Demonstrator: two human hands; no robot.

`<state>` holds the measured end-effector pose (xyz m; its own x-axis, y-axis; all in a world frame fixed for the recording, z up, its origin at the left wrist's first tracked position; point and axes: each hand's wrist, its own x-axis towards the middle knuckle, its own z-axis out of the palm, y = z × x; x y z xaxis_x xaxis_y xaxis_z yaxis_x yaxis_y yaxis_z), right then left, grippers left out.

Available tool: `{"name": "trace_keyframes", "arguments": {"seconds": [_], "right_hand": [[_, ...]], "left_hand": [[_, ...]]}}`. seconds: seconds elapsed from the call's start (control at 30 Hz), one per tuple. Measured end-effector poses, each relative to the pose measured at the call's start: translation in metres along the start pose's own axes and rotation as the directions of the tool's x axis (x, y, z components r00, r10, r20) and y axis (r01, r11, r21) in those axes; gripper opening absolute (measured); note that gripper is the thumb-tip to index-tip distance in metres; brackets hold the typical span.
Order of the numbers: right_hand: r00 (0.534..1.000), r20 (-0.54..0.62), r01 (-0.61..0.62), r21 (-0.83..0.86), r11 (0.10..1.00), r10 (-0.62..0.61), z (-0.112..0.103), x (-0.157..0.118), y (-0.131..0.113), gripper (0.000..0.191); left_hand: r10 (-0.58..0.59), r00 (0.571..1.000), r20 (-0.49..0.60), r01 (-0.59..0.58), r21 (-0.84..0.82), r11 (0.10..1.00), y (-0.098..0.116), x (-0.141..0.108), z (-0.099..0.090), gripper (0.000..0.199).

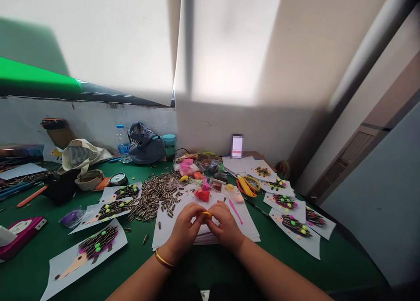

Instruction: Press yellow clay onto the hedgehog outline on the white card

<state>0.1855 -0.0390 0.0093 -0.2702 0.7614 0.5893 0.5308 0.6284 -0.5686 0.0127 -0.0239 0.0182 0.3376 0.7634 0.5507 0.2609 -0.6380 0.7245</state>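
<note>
Clay strip (206,214), yellow, slim, slightly arched, between both hands (187,224)

Arms (272,270) angled inward; left hand (184,227) and right hand (229,227) close together — fingers (215,211) curled, pinching.

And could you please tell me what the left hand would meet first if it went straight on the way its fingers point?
Probably the right hand, just opposite, with the yellow piece held between it and the left hand; exact depth there is unclear.
</note>
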Motion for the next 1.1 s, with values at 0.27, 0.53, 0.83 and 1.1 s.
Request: {"name": "trace_keyframes", "arguments": {"seconds": [0.27, 0.53, 0.83, 1.1], "right_hand": [[1.000, -0.011, -0.004, 0.013, 1.000, 0.004, 0.000, 0.000, 0.000, 0.010], [1.000, -0.019, -0.020, -0.008, 1.000, 0.020, 0.002, 0.000, 0.002, 0.011], [1.000, 0.012, -0.001, 0.001, 1.000, 0.000, 0.001, 0.000, 0.004, 0.021], [1.000, 0.005, 0.003, -0.029, 1.000, -0.002, 0.002, 0.000, 0.001, 0.014]], "left_hand": [[-0.015, 1.000, -0.003, 0.015, -0.011, 1.000, -0.003, -0.004, 0.000, 0.019], [0.001, 1.000, 0.025, -0.002, 0.019, 1.000, 0.000, 0.000, -0.002, 0.015], [0.032, 0.998, 0.059, -0.033, 0.011, 0.999, 0.008, -0.001, -0.005, 0.023], [0.015, 1.000, 0.026, -0.016, 0.023, 1.000, 0.003, -0.001, -0.002, 0.017]]}}
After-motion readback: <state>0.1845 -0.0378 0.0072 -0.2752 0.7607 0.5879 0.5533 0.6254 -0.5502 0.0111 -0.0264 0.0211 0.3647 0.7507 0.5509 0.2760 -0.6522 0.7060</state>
